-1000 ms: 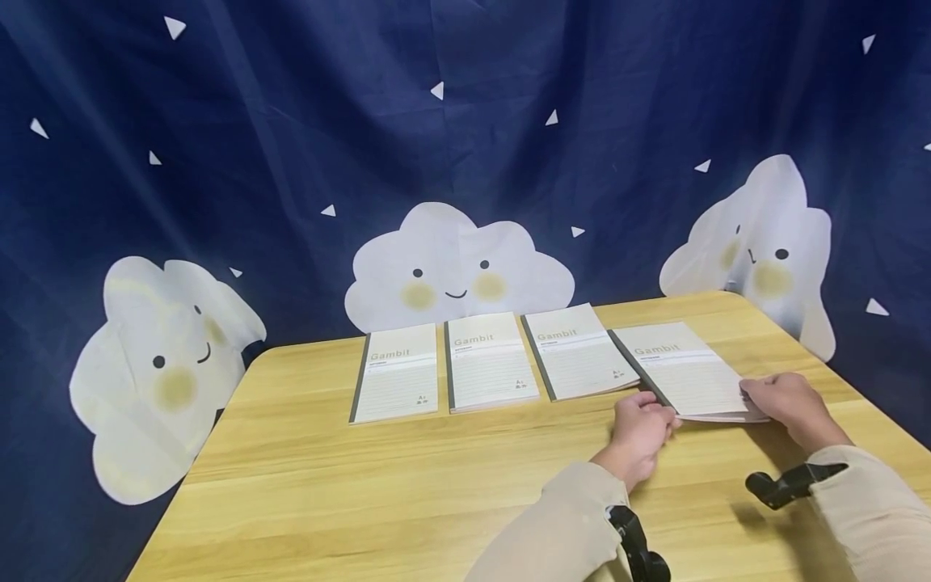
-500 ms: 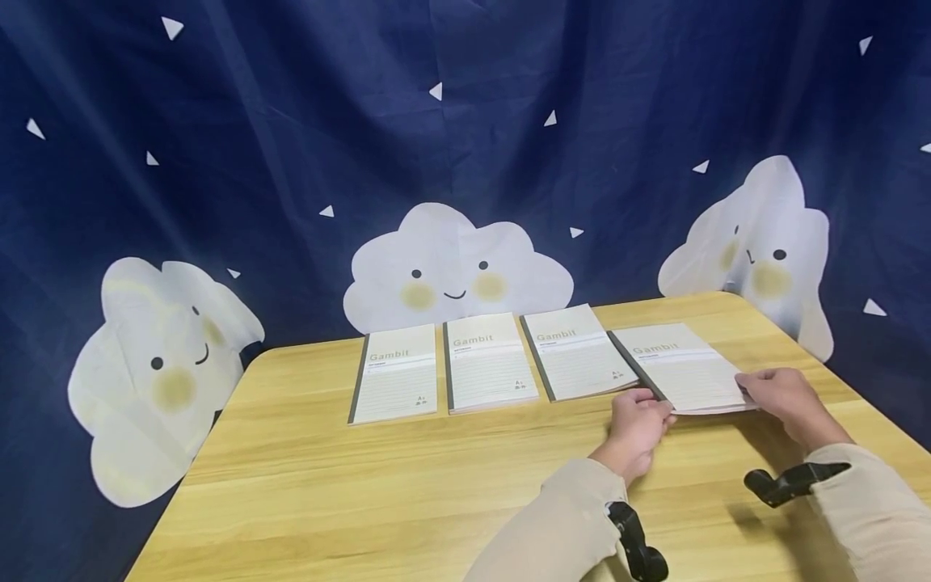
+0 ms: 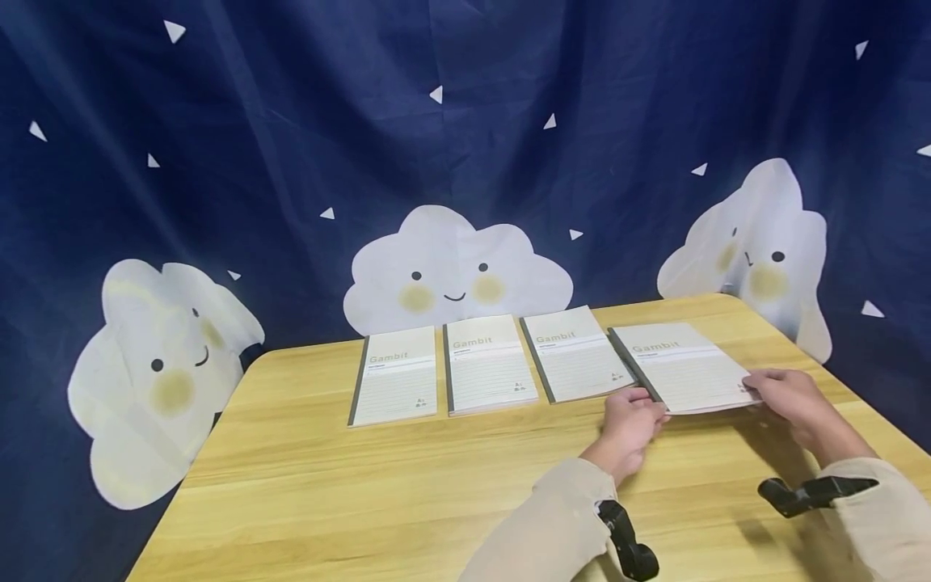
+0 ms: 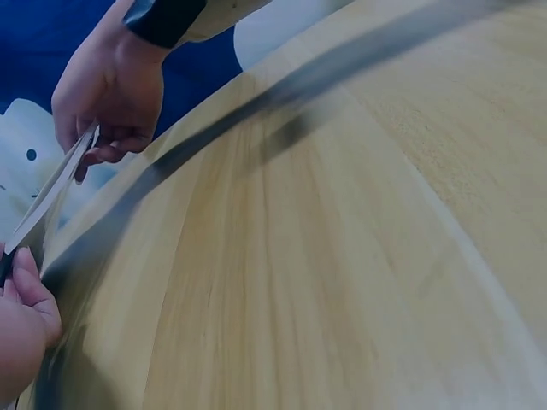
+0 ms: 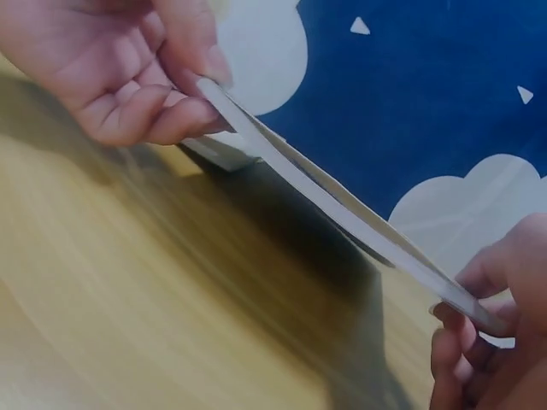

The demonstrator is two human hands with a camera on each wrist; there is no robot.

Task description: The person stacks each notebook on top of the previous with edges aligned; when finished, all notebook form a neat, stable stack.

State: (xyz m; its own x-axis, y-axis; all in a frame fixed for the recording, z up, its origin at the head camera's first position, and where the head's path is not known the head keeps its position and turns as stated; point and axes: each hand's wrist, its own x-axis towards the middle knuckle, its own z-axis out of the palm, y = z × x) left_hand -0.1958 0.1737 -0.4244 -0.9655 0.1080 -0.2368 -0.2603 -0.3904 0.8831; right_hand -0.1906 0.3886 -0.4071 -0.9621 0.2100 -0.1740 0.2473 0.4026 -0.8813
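Observation:
Both hands hold a cream notebook (image 3: 687,368) with a dark spine and "Gambit" on its cover, at the right end of a row. My left hand (image 3: 627,430) pinches its near corner by the spine. At the other near corner, my right hand (image 3: 796,404) grips between thumb and fingers. The right wrist view shows the notebook's page edge (image 5: 316,201) raised off the table, its cover slightly parted from the pages. Three similar notebooks lie flat to the left: one at the left end (image 3: 396,380), a middle one (image 3: 489,368) and a tilted one (image 3: 575,356).
The wooden table (image 3: 364,501) has its back edge just behind the notebooks. A dark blue curtain (image 3: 291,121) with white clouds hangs beyond it. Black wrist mounts (image 3: 627,543) stick out from the beige sleeves (image 3: 545,517).
The held notebook's near edge has shifted slightly away and leftward, and its loose lower pages have come together under the cover. Both hands have kept their grip. The other notebooks have not moved.

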